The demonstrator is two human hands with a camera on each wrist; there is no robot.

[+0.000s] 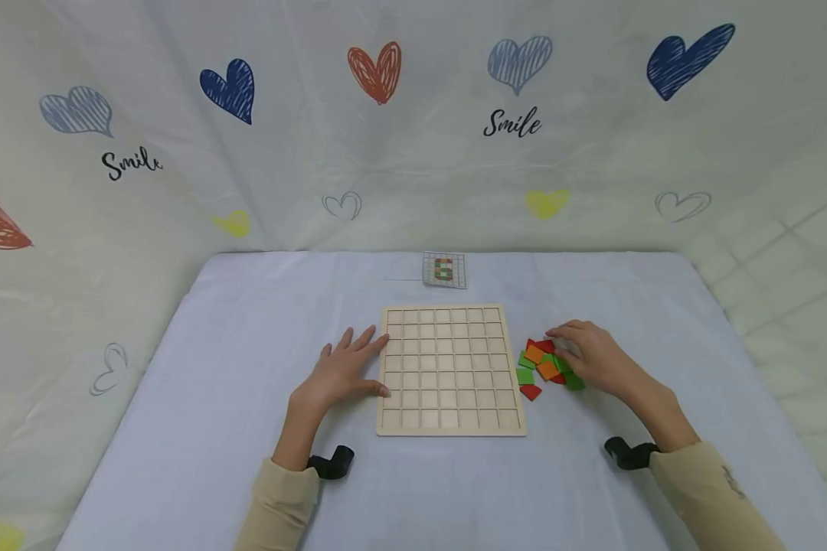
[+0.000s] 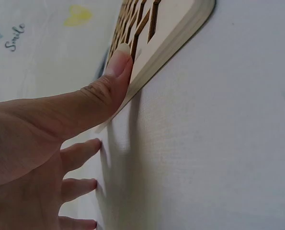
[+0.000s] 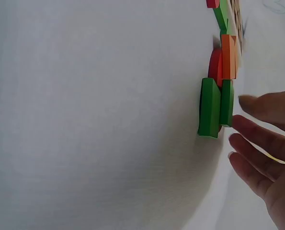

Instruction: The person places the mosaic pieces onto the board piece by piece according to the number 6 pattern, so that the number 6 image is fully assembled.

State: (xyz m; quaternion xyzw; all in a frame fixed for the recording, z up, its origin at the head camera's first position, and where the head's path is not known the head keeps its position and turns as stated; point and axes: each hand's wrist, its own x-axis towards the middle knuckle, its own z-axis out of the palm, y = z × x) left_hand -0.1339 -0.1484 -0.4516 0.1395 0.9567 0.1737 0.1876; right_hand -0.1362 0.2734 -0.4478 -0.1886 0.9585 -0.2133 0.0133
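A square wooden grid board [image 1: 448,375] lies on the table, its square cells without pieces. My left hand [image 1: 341,371] rests at its left edge with fingers spread; in the left wrist view the thumb [image 2: 118,64] presses on the board's rim [image 2: 173,36]. Right of the board is a loose heap of small flat pieces: orange [image 1: 534,354], green [image 1: 525,376] and red [image 1: 531,392]. Over the heap's right side hovers my right hand [image 1: 596,356]. The right wrist view shows its thumb and fingers apart, holding nothing, close to two green pieces [image 3: 209,108].
Behind the board lies a small card [image 1: 444,269] with a coloured pattern on a grid. White cloth [image 1: 448,497] covers the table, and a curtain [image 1: 434,153] printed with hearts hangs at the back. Black wrist mounts [image 1: 334,463] sit on both wrists.
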